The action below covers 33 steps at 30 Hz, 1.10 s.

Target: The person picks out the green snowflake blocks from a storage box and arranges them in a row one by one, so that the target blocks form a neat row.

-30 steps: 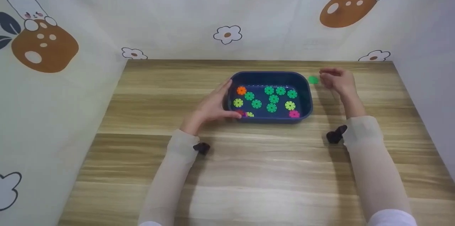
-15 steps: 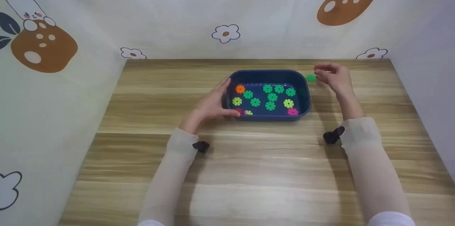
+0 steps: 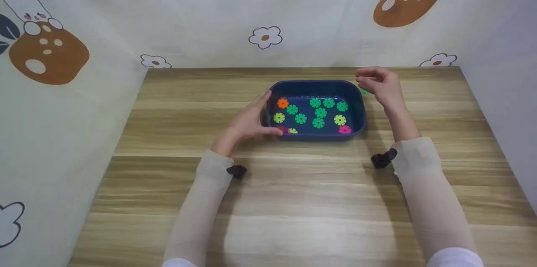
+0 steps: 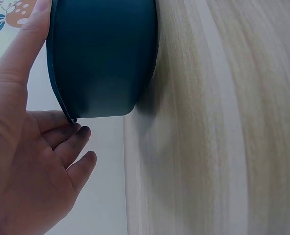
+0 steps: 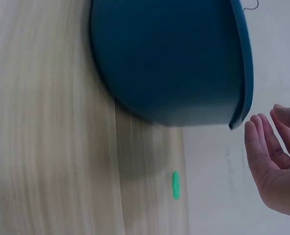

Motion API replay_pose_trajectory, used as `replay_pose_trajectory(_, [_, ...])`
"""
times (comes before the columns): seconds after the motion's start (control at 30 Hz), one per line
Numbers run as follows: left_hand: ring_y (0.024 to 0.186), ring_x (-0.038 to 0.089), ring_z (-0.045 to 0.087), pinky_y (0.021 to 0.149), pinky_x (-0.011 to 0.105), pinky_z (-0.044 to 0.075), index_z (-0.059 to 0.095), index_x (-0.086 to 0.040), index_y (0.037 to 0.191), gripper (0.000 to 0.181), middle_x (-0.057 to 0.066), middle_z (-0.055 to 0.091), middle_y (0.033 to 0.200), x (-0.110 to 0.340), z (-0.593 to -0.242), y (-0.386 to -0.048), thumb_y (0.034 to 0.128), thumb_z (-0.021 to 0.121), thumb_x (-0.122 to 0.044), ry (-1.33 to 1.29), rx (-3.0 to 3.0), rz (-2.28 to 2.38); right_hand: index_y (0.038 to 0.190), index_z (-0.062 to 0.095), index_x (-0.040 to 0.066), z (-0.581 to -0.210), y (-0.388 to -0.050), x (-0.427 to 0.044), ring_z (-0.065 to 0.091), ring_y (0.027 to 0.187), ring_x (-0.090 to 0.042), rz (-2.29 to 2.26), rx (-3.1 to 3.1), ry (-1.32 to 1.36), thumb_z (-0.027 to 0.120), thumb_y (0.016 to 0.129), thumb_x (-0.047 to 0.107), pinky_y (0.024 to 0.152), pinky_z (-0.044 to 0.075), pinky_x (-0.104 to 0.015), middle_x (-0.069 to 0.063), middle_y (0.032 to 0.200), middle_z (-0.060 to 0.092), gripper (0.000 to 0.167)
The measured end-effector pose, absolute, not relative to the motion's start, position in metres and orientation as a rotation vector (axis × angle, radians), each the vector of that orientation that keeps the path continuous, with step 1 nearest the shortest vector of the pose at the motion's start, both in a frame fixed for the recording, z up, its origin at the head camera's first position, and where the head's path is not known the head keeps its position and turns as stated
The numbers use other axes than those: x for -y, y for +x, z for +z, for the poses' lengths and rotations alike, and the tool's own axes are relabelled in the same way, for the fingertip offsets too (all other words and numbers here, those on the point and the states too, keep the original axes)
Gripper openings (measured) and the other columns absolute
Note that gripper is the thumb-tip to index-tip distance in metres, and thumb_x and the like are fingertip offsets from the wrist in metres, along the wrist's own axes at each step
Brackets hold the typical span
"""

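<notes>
Pale cloth printed with rabbits, brown fruit and flowers hangs behind a wood-grain table, with a plain pale wall on the right. Toward the far side of the table stands a dark blue tub, long side facing the person. The left hand holds the tub by its left end, spread wide, thumb over the near rim and forefinger at the far rim; the left wrist view shows its other fingers bent below the corner.

The right hand hovers at the tub's far right corner, fingers loosely bent, with a narrow gap between thumb and fingertips. A loose green disc lies on the table just right of the tub, under the right hand and partly hidden by it; the right wrist view shows disc and hand apart.

Inside the tub lie seven notched green discs, an orange disc far left, three yellow discs, a pink disc near right, and a red piece partly covered by the left thumb.
</notes>
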<state>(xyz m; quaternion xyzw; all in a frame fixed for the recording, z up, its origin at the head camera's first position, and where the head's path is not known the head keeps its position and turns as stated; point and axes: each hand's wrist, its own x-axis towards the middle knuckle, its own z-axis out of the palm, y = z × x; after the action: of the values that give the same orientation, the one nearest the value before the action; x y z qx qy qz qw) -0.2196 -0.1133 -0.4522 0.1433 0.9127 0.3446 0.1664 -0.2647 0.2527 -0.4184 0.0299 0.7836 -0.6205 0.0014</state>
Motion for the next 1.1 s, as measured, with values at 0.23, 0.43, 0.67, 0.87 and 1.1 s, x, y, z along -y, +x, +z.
replay_pose_trajectory(0.23, [0.156,0.026,0.015,0.126,0.052,0.019,0.007,-0.025,0.162,0.122,0.0,0.005,0.171,0.113,-0.453,-0.221,0.0721,0.083,-0.057,0.434,-2.62,0.961,0.123,0.064,-0.007,-0.418,-0.263,-0.234,0.069,0.092,-0.005,-2.04,-2.373,0.008,0.066,0.094,0.006,0.08,0.058,-0.014,0.007,0.098,0.07,0.031])
replay_pose_trajectory(0.43, [0.156,0.027,0.017,0.125,0.054,0.021,0.009,-0.024,0.162,0.121,-0.001,0.006,0.171,0.113,-0.454,-0.22,0.072,0.083,-0.058,0.453,-2.644,0.948,0.126,0.059,-0.012,-0.423,-0.264,-0.222,0.069,0.089,-0.001,-2.023,-2.329,-0.041,0.063,0.094,0.003,0.082,0.058,-0.015,0.011,0.096,0.069,0.035])
replay_pose_trajectory(0.67, [0.156,0.026,0.016,0.125,0.053,0.021,0.008,-0.026,0.162,0.122,-0.001,0.005,0.171,0.114,-0.454,-0.22,0.0715,0.083,-0.058,0.443,-2.639,0.957,0.123,0.061,-0.012,-0.425,-0.261,-0.205,0.068,0.088,0.002,-2.028,-2.316,-0.072,0.068,0.091,0.001,0.081,0.058,-0.015,0.014,0.092,0.07,0.035])
replay_pose_trajectory(0.87, [0.156,0.026,0.015,0.125,0.053,0.02,0.008,-0.027,0.162,0.122,-0.002,0.004,0.171,0.114,-0.454,-0.22,0.0708,0.083,-0.06,0.445,-2.638,0.959,0.123,0.062,-0.012,-0.429,-0.258,-0.194,0.068,0.091,0.0,-1.983,-2.337,-0.097,0.067,0.092,0.002,0.082,0.057,-0.014,0.014,0.093,0.07,0.034])
replay_pose_trajectory(1.1, [0.156,0.026,0.015,0.126,0.052,0.02,0.008,-0.024,0.162,0.122,-0.001,0.003,0.171,0.114,-0.454,-0.22,0.0722,0.083,-0.056,0.461,-2.634,0.965,0.119,0.064,-0.01,-0.438,-0.258,-0.18,0.068,0.089,-0.001,-1.941,-2.357,-0.128,0.068,0.092,0.004,0.081,0.058,-0.016,0.011,0.096,0.07,0.031])
